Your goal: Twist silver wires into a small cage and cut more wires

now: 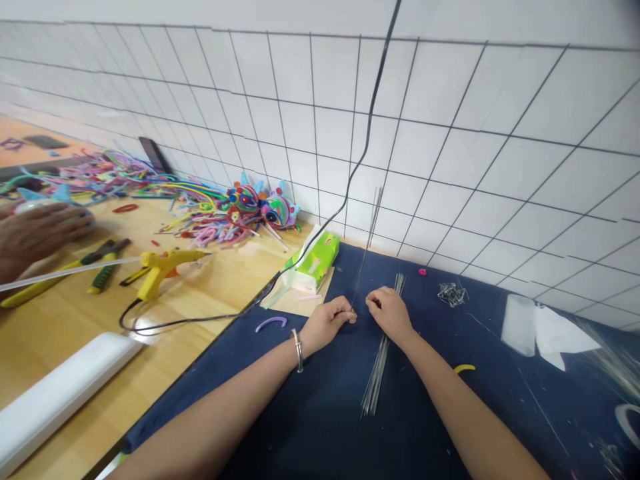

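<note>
My left hand (pixel 330 323), with a silver bangle at the wrist, is closed in a pinch on the lower end of some thin metal wires (pixel 369 240). The wires rise from its fingertips and lean slightly right, in front of the tiled wall. A short gap to the right, my right hand (pixel 391 313) has its thumb and fingertips pressed together; anything between them is too small to make out. Under the right hand lies a bundle of straight metal wires (pixel 376 380) on the dark blue cloth (pixel 310 413), its middle hidden by the hand.
A yellow glue gun (pixel 159 270) and pliers (pixel 103 267) lie left, near another person's hand (pixel 45 233). Behind are colourful pipe cleaners (pixel 200 200) and a green tissue pack (pixel 320 257). A black cable (pixel 350 180) crosses the view. Small bent wires (pixel 453 294) lie right.
</note>
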Demonstrator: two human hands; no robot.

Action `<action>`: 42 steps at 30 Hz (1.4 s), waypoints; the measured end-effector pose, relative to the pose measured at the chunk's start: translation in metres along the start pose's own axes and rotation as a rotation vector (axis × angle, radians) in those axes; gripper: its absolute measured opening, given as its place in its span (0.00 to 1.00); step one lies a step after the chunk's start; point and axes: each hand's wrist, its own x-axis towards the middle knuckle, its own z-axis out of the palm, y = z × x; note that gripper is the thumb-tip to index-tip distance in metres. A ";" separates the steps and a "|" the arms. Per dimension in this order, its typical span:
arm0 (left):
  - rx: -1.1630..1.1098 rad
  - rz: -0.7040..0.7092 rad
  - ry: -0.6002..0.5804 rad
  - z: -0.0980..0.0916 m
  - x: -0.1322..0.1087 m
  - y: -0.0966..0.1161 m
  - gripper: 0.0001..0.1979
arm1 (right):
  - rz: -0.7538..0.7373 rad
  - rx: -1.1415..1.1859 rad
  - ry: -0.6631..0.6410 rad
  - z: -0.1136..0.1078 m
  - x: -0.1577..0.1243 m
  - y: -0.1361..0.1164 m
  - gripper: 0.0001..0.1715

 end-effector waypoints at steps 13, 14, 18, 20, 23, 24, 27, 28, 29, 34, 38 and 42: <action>-0.036 -0.017 -0.004 0.002 0.001 -0.004 0.09 | -0.096 0.054 0.084 -0.075 0.028 -0.033 0.11; -0.036 -0.019 -0.001 0.003 0.001 -0.004 0.09 | -0.084 0.029 0.064 -0.078 0.025 -0.032 0.10; -0.073 -0.004 0.028 0.004 0.000 0.000 0.08 | -0.034 -0.100 -0.088 -0.079 -0.003 -0.017 0.09; -0.104 -0.001 0.044 0.006 -0.002 0.003 0.08 | -0.030 -0.147 -0.142 -0.080 -0.022 -0.011 0.09; -0.164 -0.027 0.037 0.010 -0.005 0.007 0.08 | -0.016 -0.175 -0.174 -0.085 -0.047 -0.013 0.10; -0.194 -0.046 0.022 0.011 -0.006 0.009 0.08 | -0.008 -0.167 -0.177 -0.087 -0.054 -0.018 0.10; -0.300 -0.116 -0.031 0.017 -0.012 0.016 0.08 | 0.029 -0.076 -0.167 -0.090 -0.070 -0.037 0.10; -0.337 -0.137 -0.044 0.020 -0.014 0.020 0.08 | 0.048 -0.024 -0.158 -0.090 -0.074 -0.044 0.10; -0.374 -0.155 -0.058 0.022 -0.017 0.024 0.08 | 0.072 0.037 -0.148 -0.089 -0.079 -0.050 0.10; -0.573 -0.231 -0.198 0.036 -0.036 0.048 0.09 | 0.272 0.366 -0.047 -0.087 -0.102 -0.071 0.09; -0.659 -0.311 -0.310 0.045 -0.051 0.063 0.10 | 0.462 0.657 -0.002 -0.086 -0.120 -0.072 0.12; -0.682 -0.390 -0.430 0.053 -0.060 0.067 0.10 | 0.571 0.890 0.051 -0.081 -0.131 -0.070 0.13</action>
